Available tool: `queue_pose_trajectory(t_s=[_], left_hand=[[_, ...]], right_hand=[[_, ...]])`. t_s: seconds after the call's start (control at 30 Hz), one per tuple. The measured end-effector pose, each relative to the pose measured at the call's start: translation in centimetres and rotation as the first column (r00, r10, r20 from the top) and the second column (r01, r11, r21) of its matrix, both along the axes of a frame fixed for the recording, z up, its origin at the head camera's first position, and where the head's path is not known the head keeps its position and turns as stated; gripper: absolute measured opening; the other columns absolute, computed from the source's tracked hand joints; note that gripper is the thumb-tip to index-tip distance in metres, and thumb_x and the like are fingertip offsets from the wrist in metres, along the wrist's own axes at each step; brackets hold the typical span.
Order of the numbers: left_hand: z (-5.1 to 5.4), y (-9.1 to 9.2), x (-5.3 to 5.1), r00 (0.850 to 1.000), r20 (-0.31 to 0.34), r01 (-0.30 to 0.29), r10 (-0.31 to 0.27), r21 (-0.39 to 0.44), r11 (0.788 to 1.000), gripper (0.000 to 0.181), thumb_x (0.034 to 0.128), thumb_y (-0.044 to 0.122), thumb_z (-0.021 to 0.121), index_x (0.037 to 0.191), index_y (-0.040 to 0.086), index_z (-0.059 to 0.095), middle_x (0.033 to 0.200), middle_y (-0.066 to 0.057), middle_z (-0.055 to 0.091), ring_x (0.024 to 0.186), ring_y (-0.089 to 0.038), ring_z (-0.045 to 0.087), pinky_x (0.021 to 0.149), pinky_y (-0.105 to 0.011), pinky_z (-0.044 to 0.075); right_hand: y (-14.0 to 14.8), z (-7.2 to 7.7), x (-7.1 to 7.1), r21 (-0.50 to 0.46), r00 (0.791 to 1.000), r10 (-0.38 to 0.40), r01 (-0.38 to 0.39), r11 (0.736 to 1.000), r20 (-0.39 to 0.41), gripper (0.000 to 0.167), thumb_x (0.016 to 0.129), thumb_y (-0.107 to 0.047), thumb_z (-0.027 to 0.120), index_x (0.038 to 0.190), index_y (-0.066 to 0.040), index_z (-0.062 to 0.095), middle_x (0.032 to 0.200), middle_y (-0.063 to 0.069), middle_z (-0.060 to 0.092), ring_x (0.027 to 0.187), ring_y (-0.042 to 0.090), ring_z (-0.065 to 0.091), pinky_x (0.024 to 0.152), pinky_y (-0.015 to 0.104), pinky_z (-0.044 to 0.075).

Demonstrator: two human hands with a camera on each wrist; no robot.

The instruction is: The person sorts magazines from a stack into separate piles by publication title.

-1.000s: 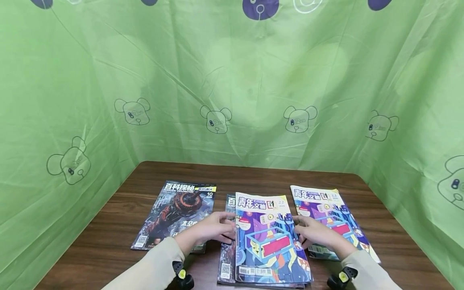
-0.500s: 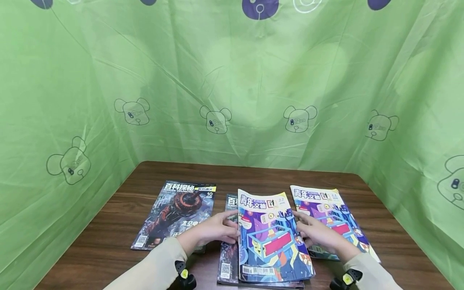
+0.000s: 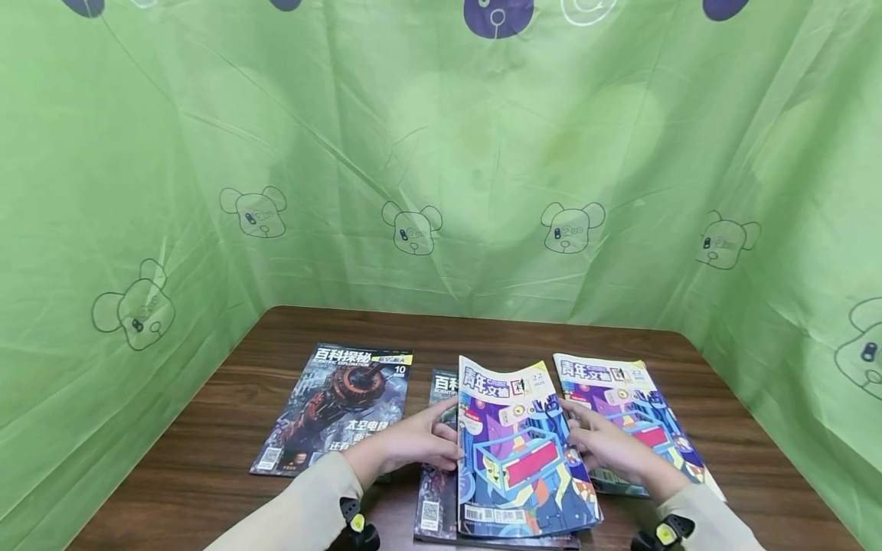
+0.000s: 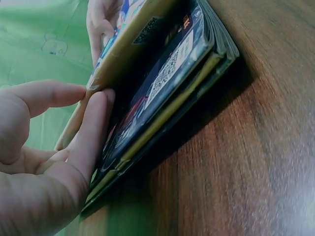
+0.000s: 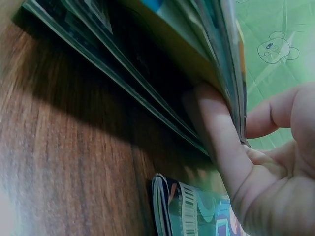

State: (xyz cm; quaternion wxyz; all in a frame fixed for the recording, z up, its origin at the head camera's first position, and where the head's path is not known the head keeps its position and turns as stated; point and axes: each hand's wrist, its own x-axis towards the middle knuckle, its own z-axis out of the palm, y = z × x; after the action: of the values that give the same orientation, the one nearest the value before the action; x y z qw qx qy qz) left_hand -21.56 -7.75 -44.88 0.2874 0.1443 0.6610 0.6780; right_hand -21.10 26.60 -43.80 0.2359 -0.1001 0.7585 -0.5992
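A colourful purple-and-blue magazine point(image 3: 524, 451) is held between my two hands, raised a little above a pile of dark-covered magazines point(image 3: 429, 501). My left hand point(image 3: 416, 442) pinches its left edge; in the left wrist view the thumb point(image 4: 96, 115) is under the magazine, between it and the pile. On the opposite edge, my right hand point(image 3: 606, 444) pinches it too, the thumb point(image 5: 216, 123) again on the underside. A dark gap separates the raised magazine from the pile in both wrist views. Most of the pile's top cover is hidden from the head view.
On the left of the brown wooden table point(image 3: 207, 436) lies a dark magazine point(image 3: 344, 405) with a red-and-black machine on its cover. To the right is another colourful magazine point(image 3: 661, 413), partly behind my right hand. Green patterned cloth point(image 3: 441, 153) hangs around the table.
Both hands have shifted slightly right with the colourful magazine, which has risen off the dark pile and bends a little. More of the pile shows at its left. The side magazines stay put.
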Motion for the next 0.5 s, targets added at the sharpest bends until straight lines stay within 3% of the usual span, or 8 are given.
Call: queue_pose_trajectory(t_s=[0.27,0.4,0.5], left_hand=[[-0.3,0.7,-0.2,1.0,-0.006,-0.013,0.013,0.015,1.0,0.095,0.0863,-0.01,0.066,0.161,0.01,0.011,0.102,-0.019,0.062,0.082,-0.024,0.068,0.08,-0.043,0.061],[-0.2,1.3,-0.4,1.0,-0.001,-0.018,0.018,0.018,1.0,0.094,0.0864,-0.011,0.066,0.162,0.011,0.013,0.101,-0.019,0.062,0.081,-0.023,0.068,0.08,-0.042,0.061],[0.0,1.9,-0.7,1.0,-0.002,-0.022,0.022,0.014,1.0,0.094,0.0862,-0.012,0.065,0.161,0.011,0.014,0.1,-0.018,0.062,0.081,-0.023,0.068,0.08,-0.042,0.061]], right_hand=[[0.9,0.3,0.2,-0.008,0.999,0.02,-0.021,1.0,-0.024,0.075,0.099,-0.003,0.046,0.158,0.003,0.0,0.074,-0.002,0.033,0.06,0.009,0.031,0.05,0.019,0.031],[1.3,0.3,0.2,0.019,0.999,-0.002,0.002,1.0,-0.036,0.076,0.098,-0.004,0.047,0.158,0.002,0.002,0.079,0.0,0.035,0.062,0.009,0.033,0.05,0.019,0.033],[1.6,0.4,0.2,0.046,0.999,-0.025,0.027,0.999,-0.041,0.076,0.097,-0.004,0.048,0.158,0.002,0.004,0.085,0.004,0.039,0.065,0.011,0.039,0.053,0.02,0.042]])
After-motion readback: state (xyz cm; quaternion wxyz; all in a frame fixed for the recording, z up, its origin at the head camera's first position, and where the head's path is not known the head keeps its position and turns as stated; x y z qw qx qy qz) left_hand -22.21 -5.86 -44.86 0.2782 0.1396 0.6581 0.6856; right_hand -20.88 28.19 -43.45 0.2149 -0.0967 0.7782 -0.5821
